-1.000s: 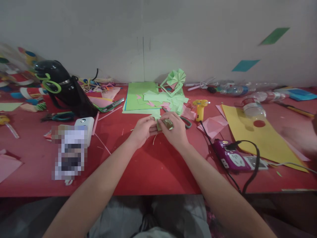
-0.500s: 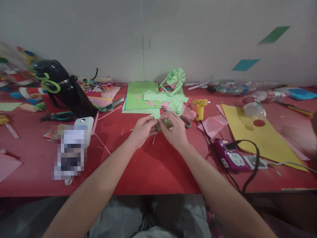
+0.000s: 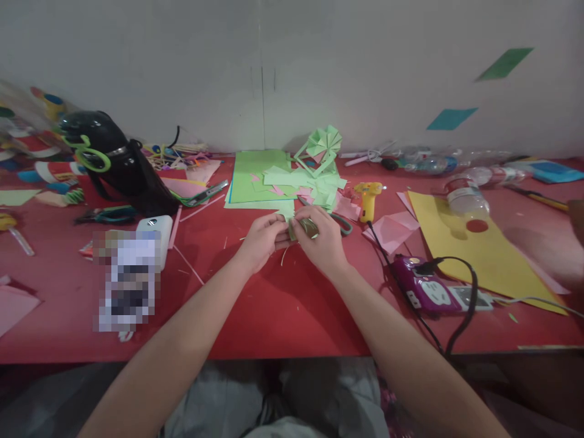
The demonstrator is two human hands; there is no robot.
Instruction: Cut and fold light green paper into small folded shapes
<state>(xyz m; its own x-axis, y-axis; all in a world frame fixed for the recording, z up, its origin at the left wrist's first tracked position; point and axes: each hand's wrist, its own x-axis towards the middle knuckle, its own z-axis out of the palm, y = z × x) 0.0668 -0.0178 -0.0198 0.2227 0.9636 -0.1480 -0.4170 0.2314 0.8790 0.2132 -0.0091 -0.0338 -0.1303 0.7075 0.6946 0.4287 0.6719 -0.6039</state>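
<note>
Left of the yellow glue gun (image 3: 367,205) and slightly nearer the person, over the red counter (image 3: 296,310), the left hand (image 3: 262,242) and right hand (image 3: 323,238) both pinch a small olive-green piece (image 3: 310,228), apparently shaping it with the fingertips, the next move seemingly calling for a steady two-sided hold

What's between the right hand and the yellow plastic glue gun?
Head view: a grey-green scissors handle and pink paper scraps lie between right hand and glue gun.
</note>
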